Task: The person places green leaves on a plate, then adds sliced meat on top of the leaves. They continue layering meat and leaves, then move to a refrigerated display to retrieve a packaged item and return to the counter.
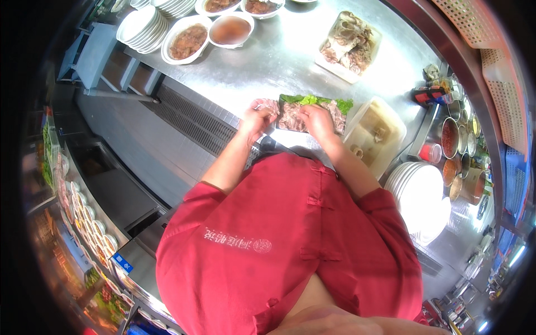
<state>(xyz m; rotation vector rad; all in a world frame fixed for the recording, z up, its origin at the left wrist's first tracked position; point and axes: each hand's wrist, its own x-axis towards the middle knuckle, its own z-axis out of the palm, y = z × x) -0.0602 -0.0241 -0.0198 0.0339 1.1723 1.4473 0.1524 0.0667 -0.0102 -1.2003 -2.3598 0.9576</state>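
Note:
A dark rectangular tray (283, 129) stands at the front edge of the steel counter. Sliced cooked meat (290, 118) fills it, with green lettuce leaves (308, 100) along its far side. Just off the tray's left end, my left hand (258, 118) is closed round some pale pink meat slices (270, 105). Over the middle of the tray, my right hand (318, 121) has its fingers bent down and pressed together on the meat; the fingertips are partly hidden there. A dark object (270, 144) lies between my left forearm and the tray, partly covered by my red jacket.
Right of the tray sits a translucent tub (385, 139) with a few scraps. Farther back, another tub (357, 72) holds large meat pieces. Bowls of food (188, 42) and stacked plates (139, 28) stand far left; white plates (416, 195) are stacked near right, beside seasoning pots (450, 131).

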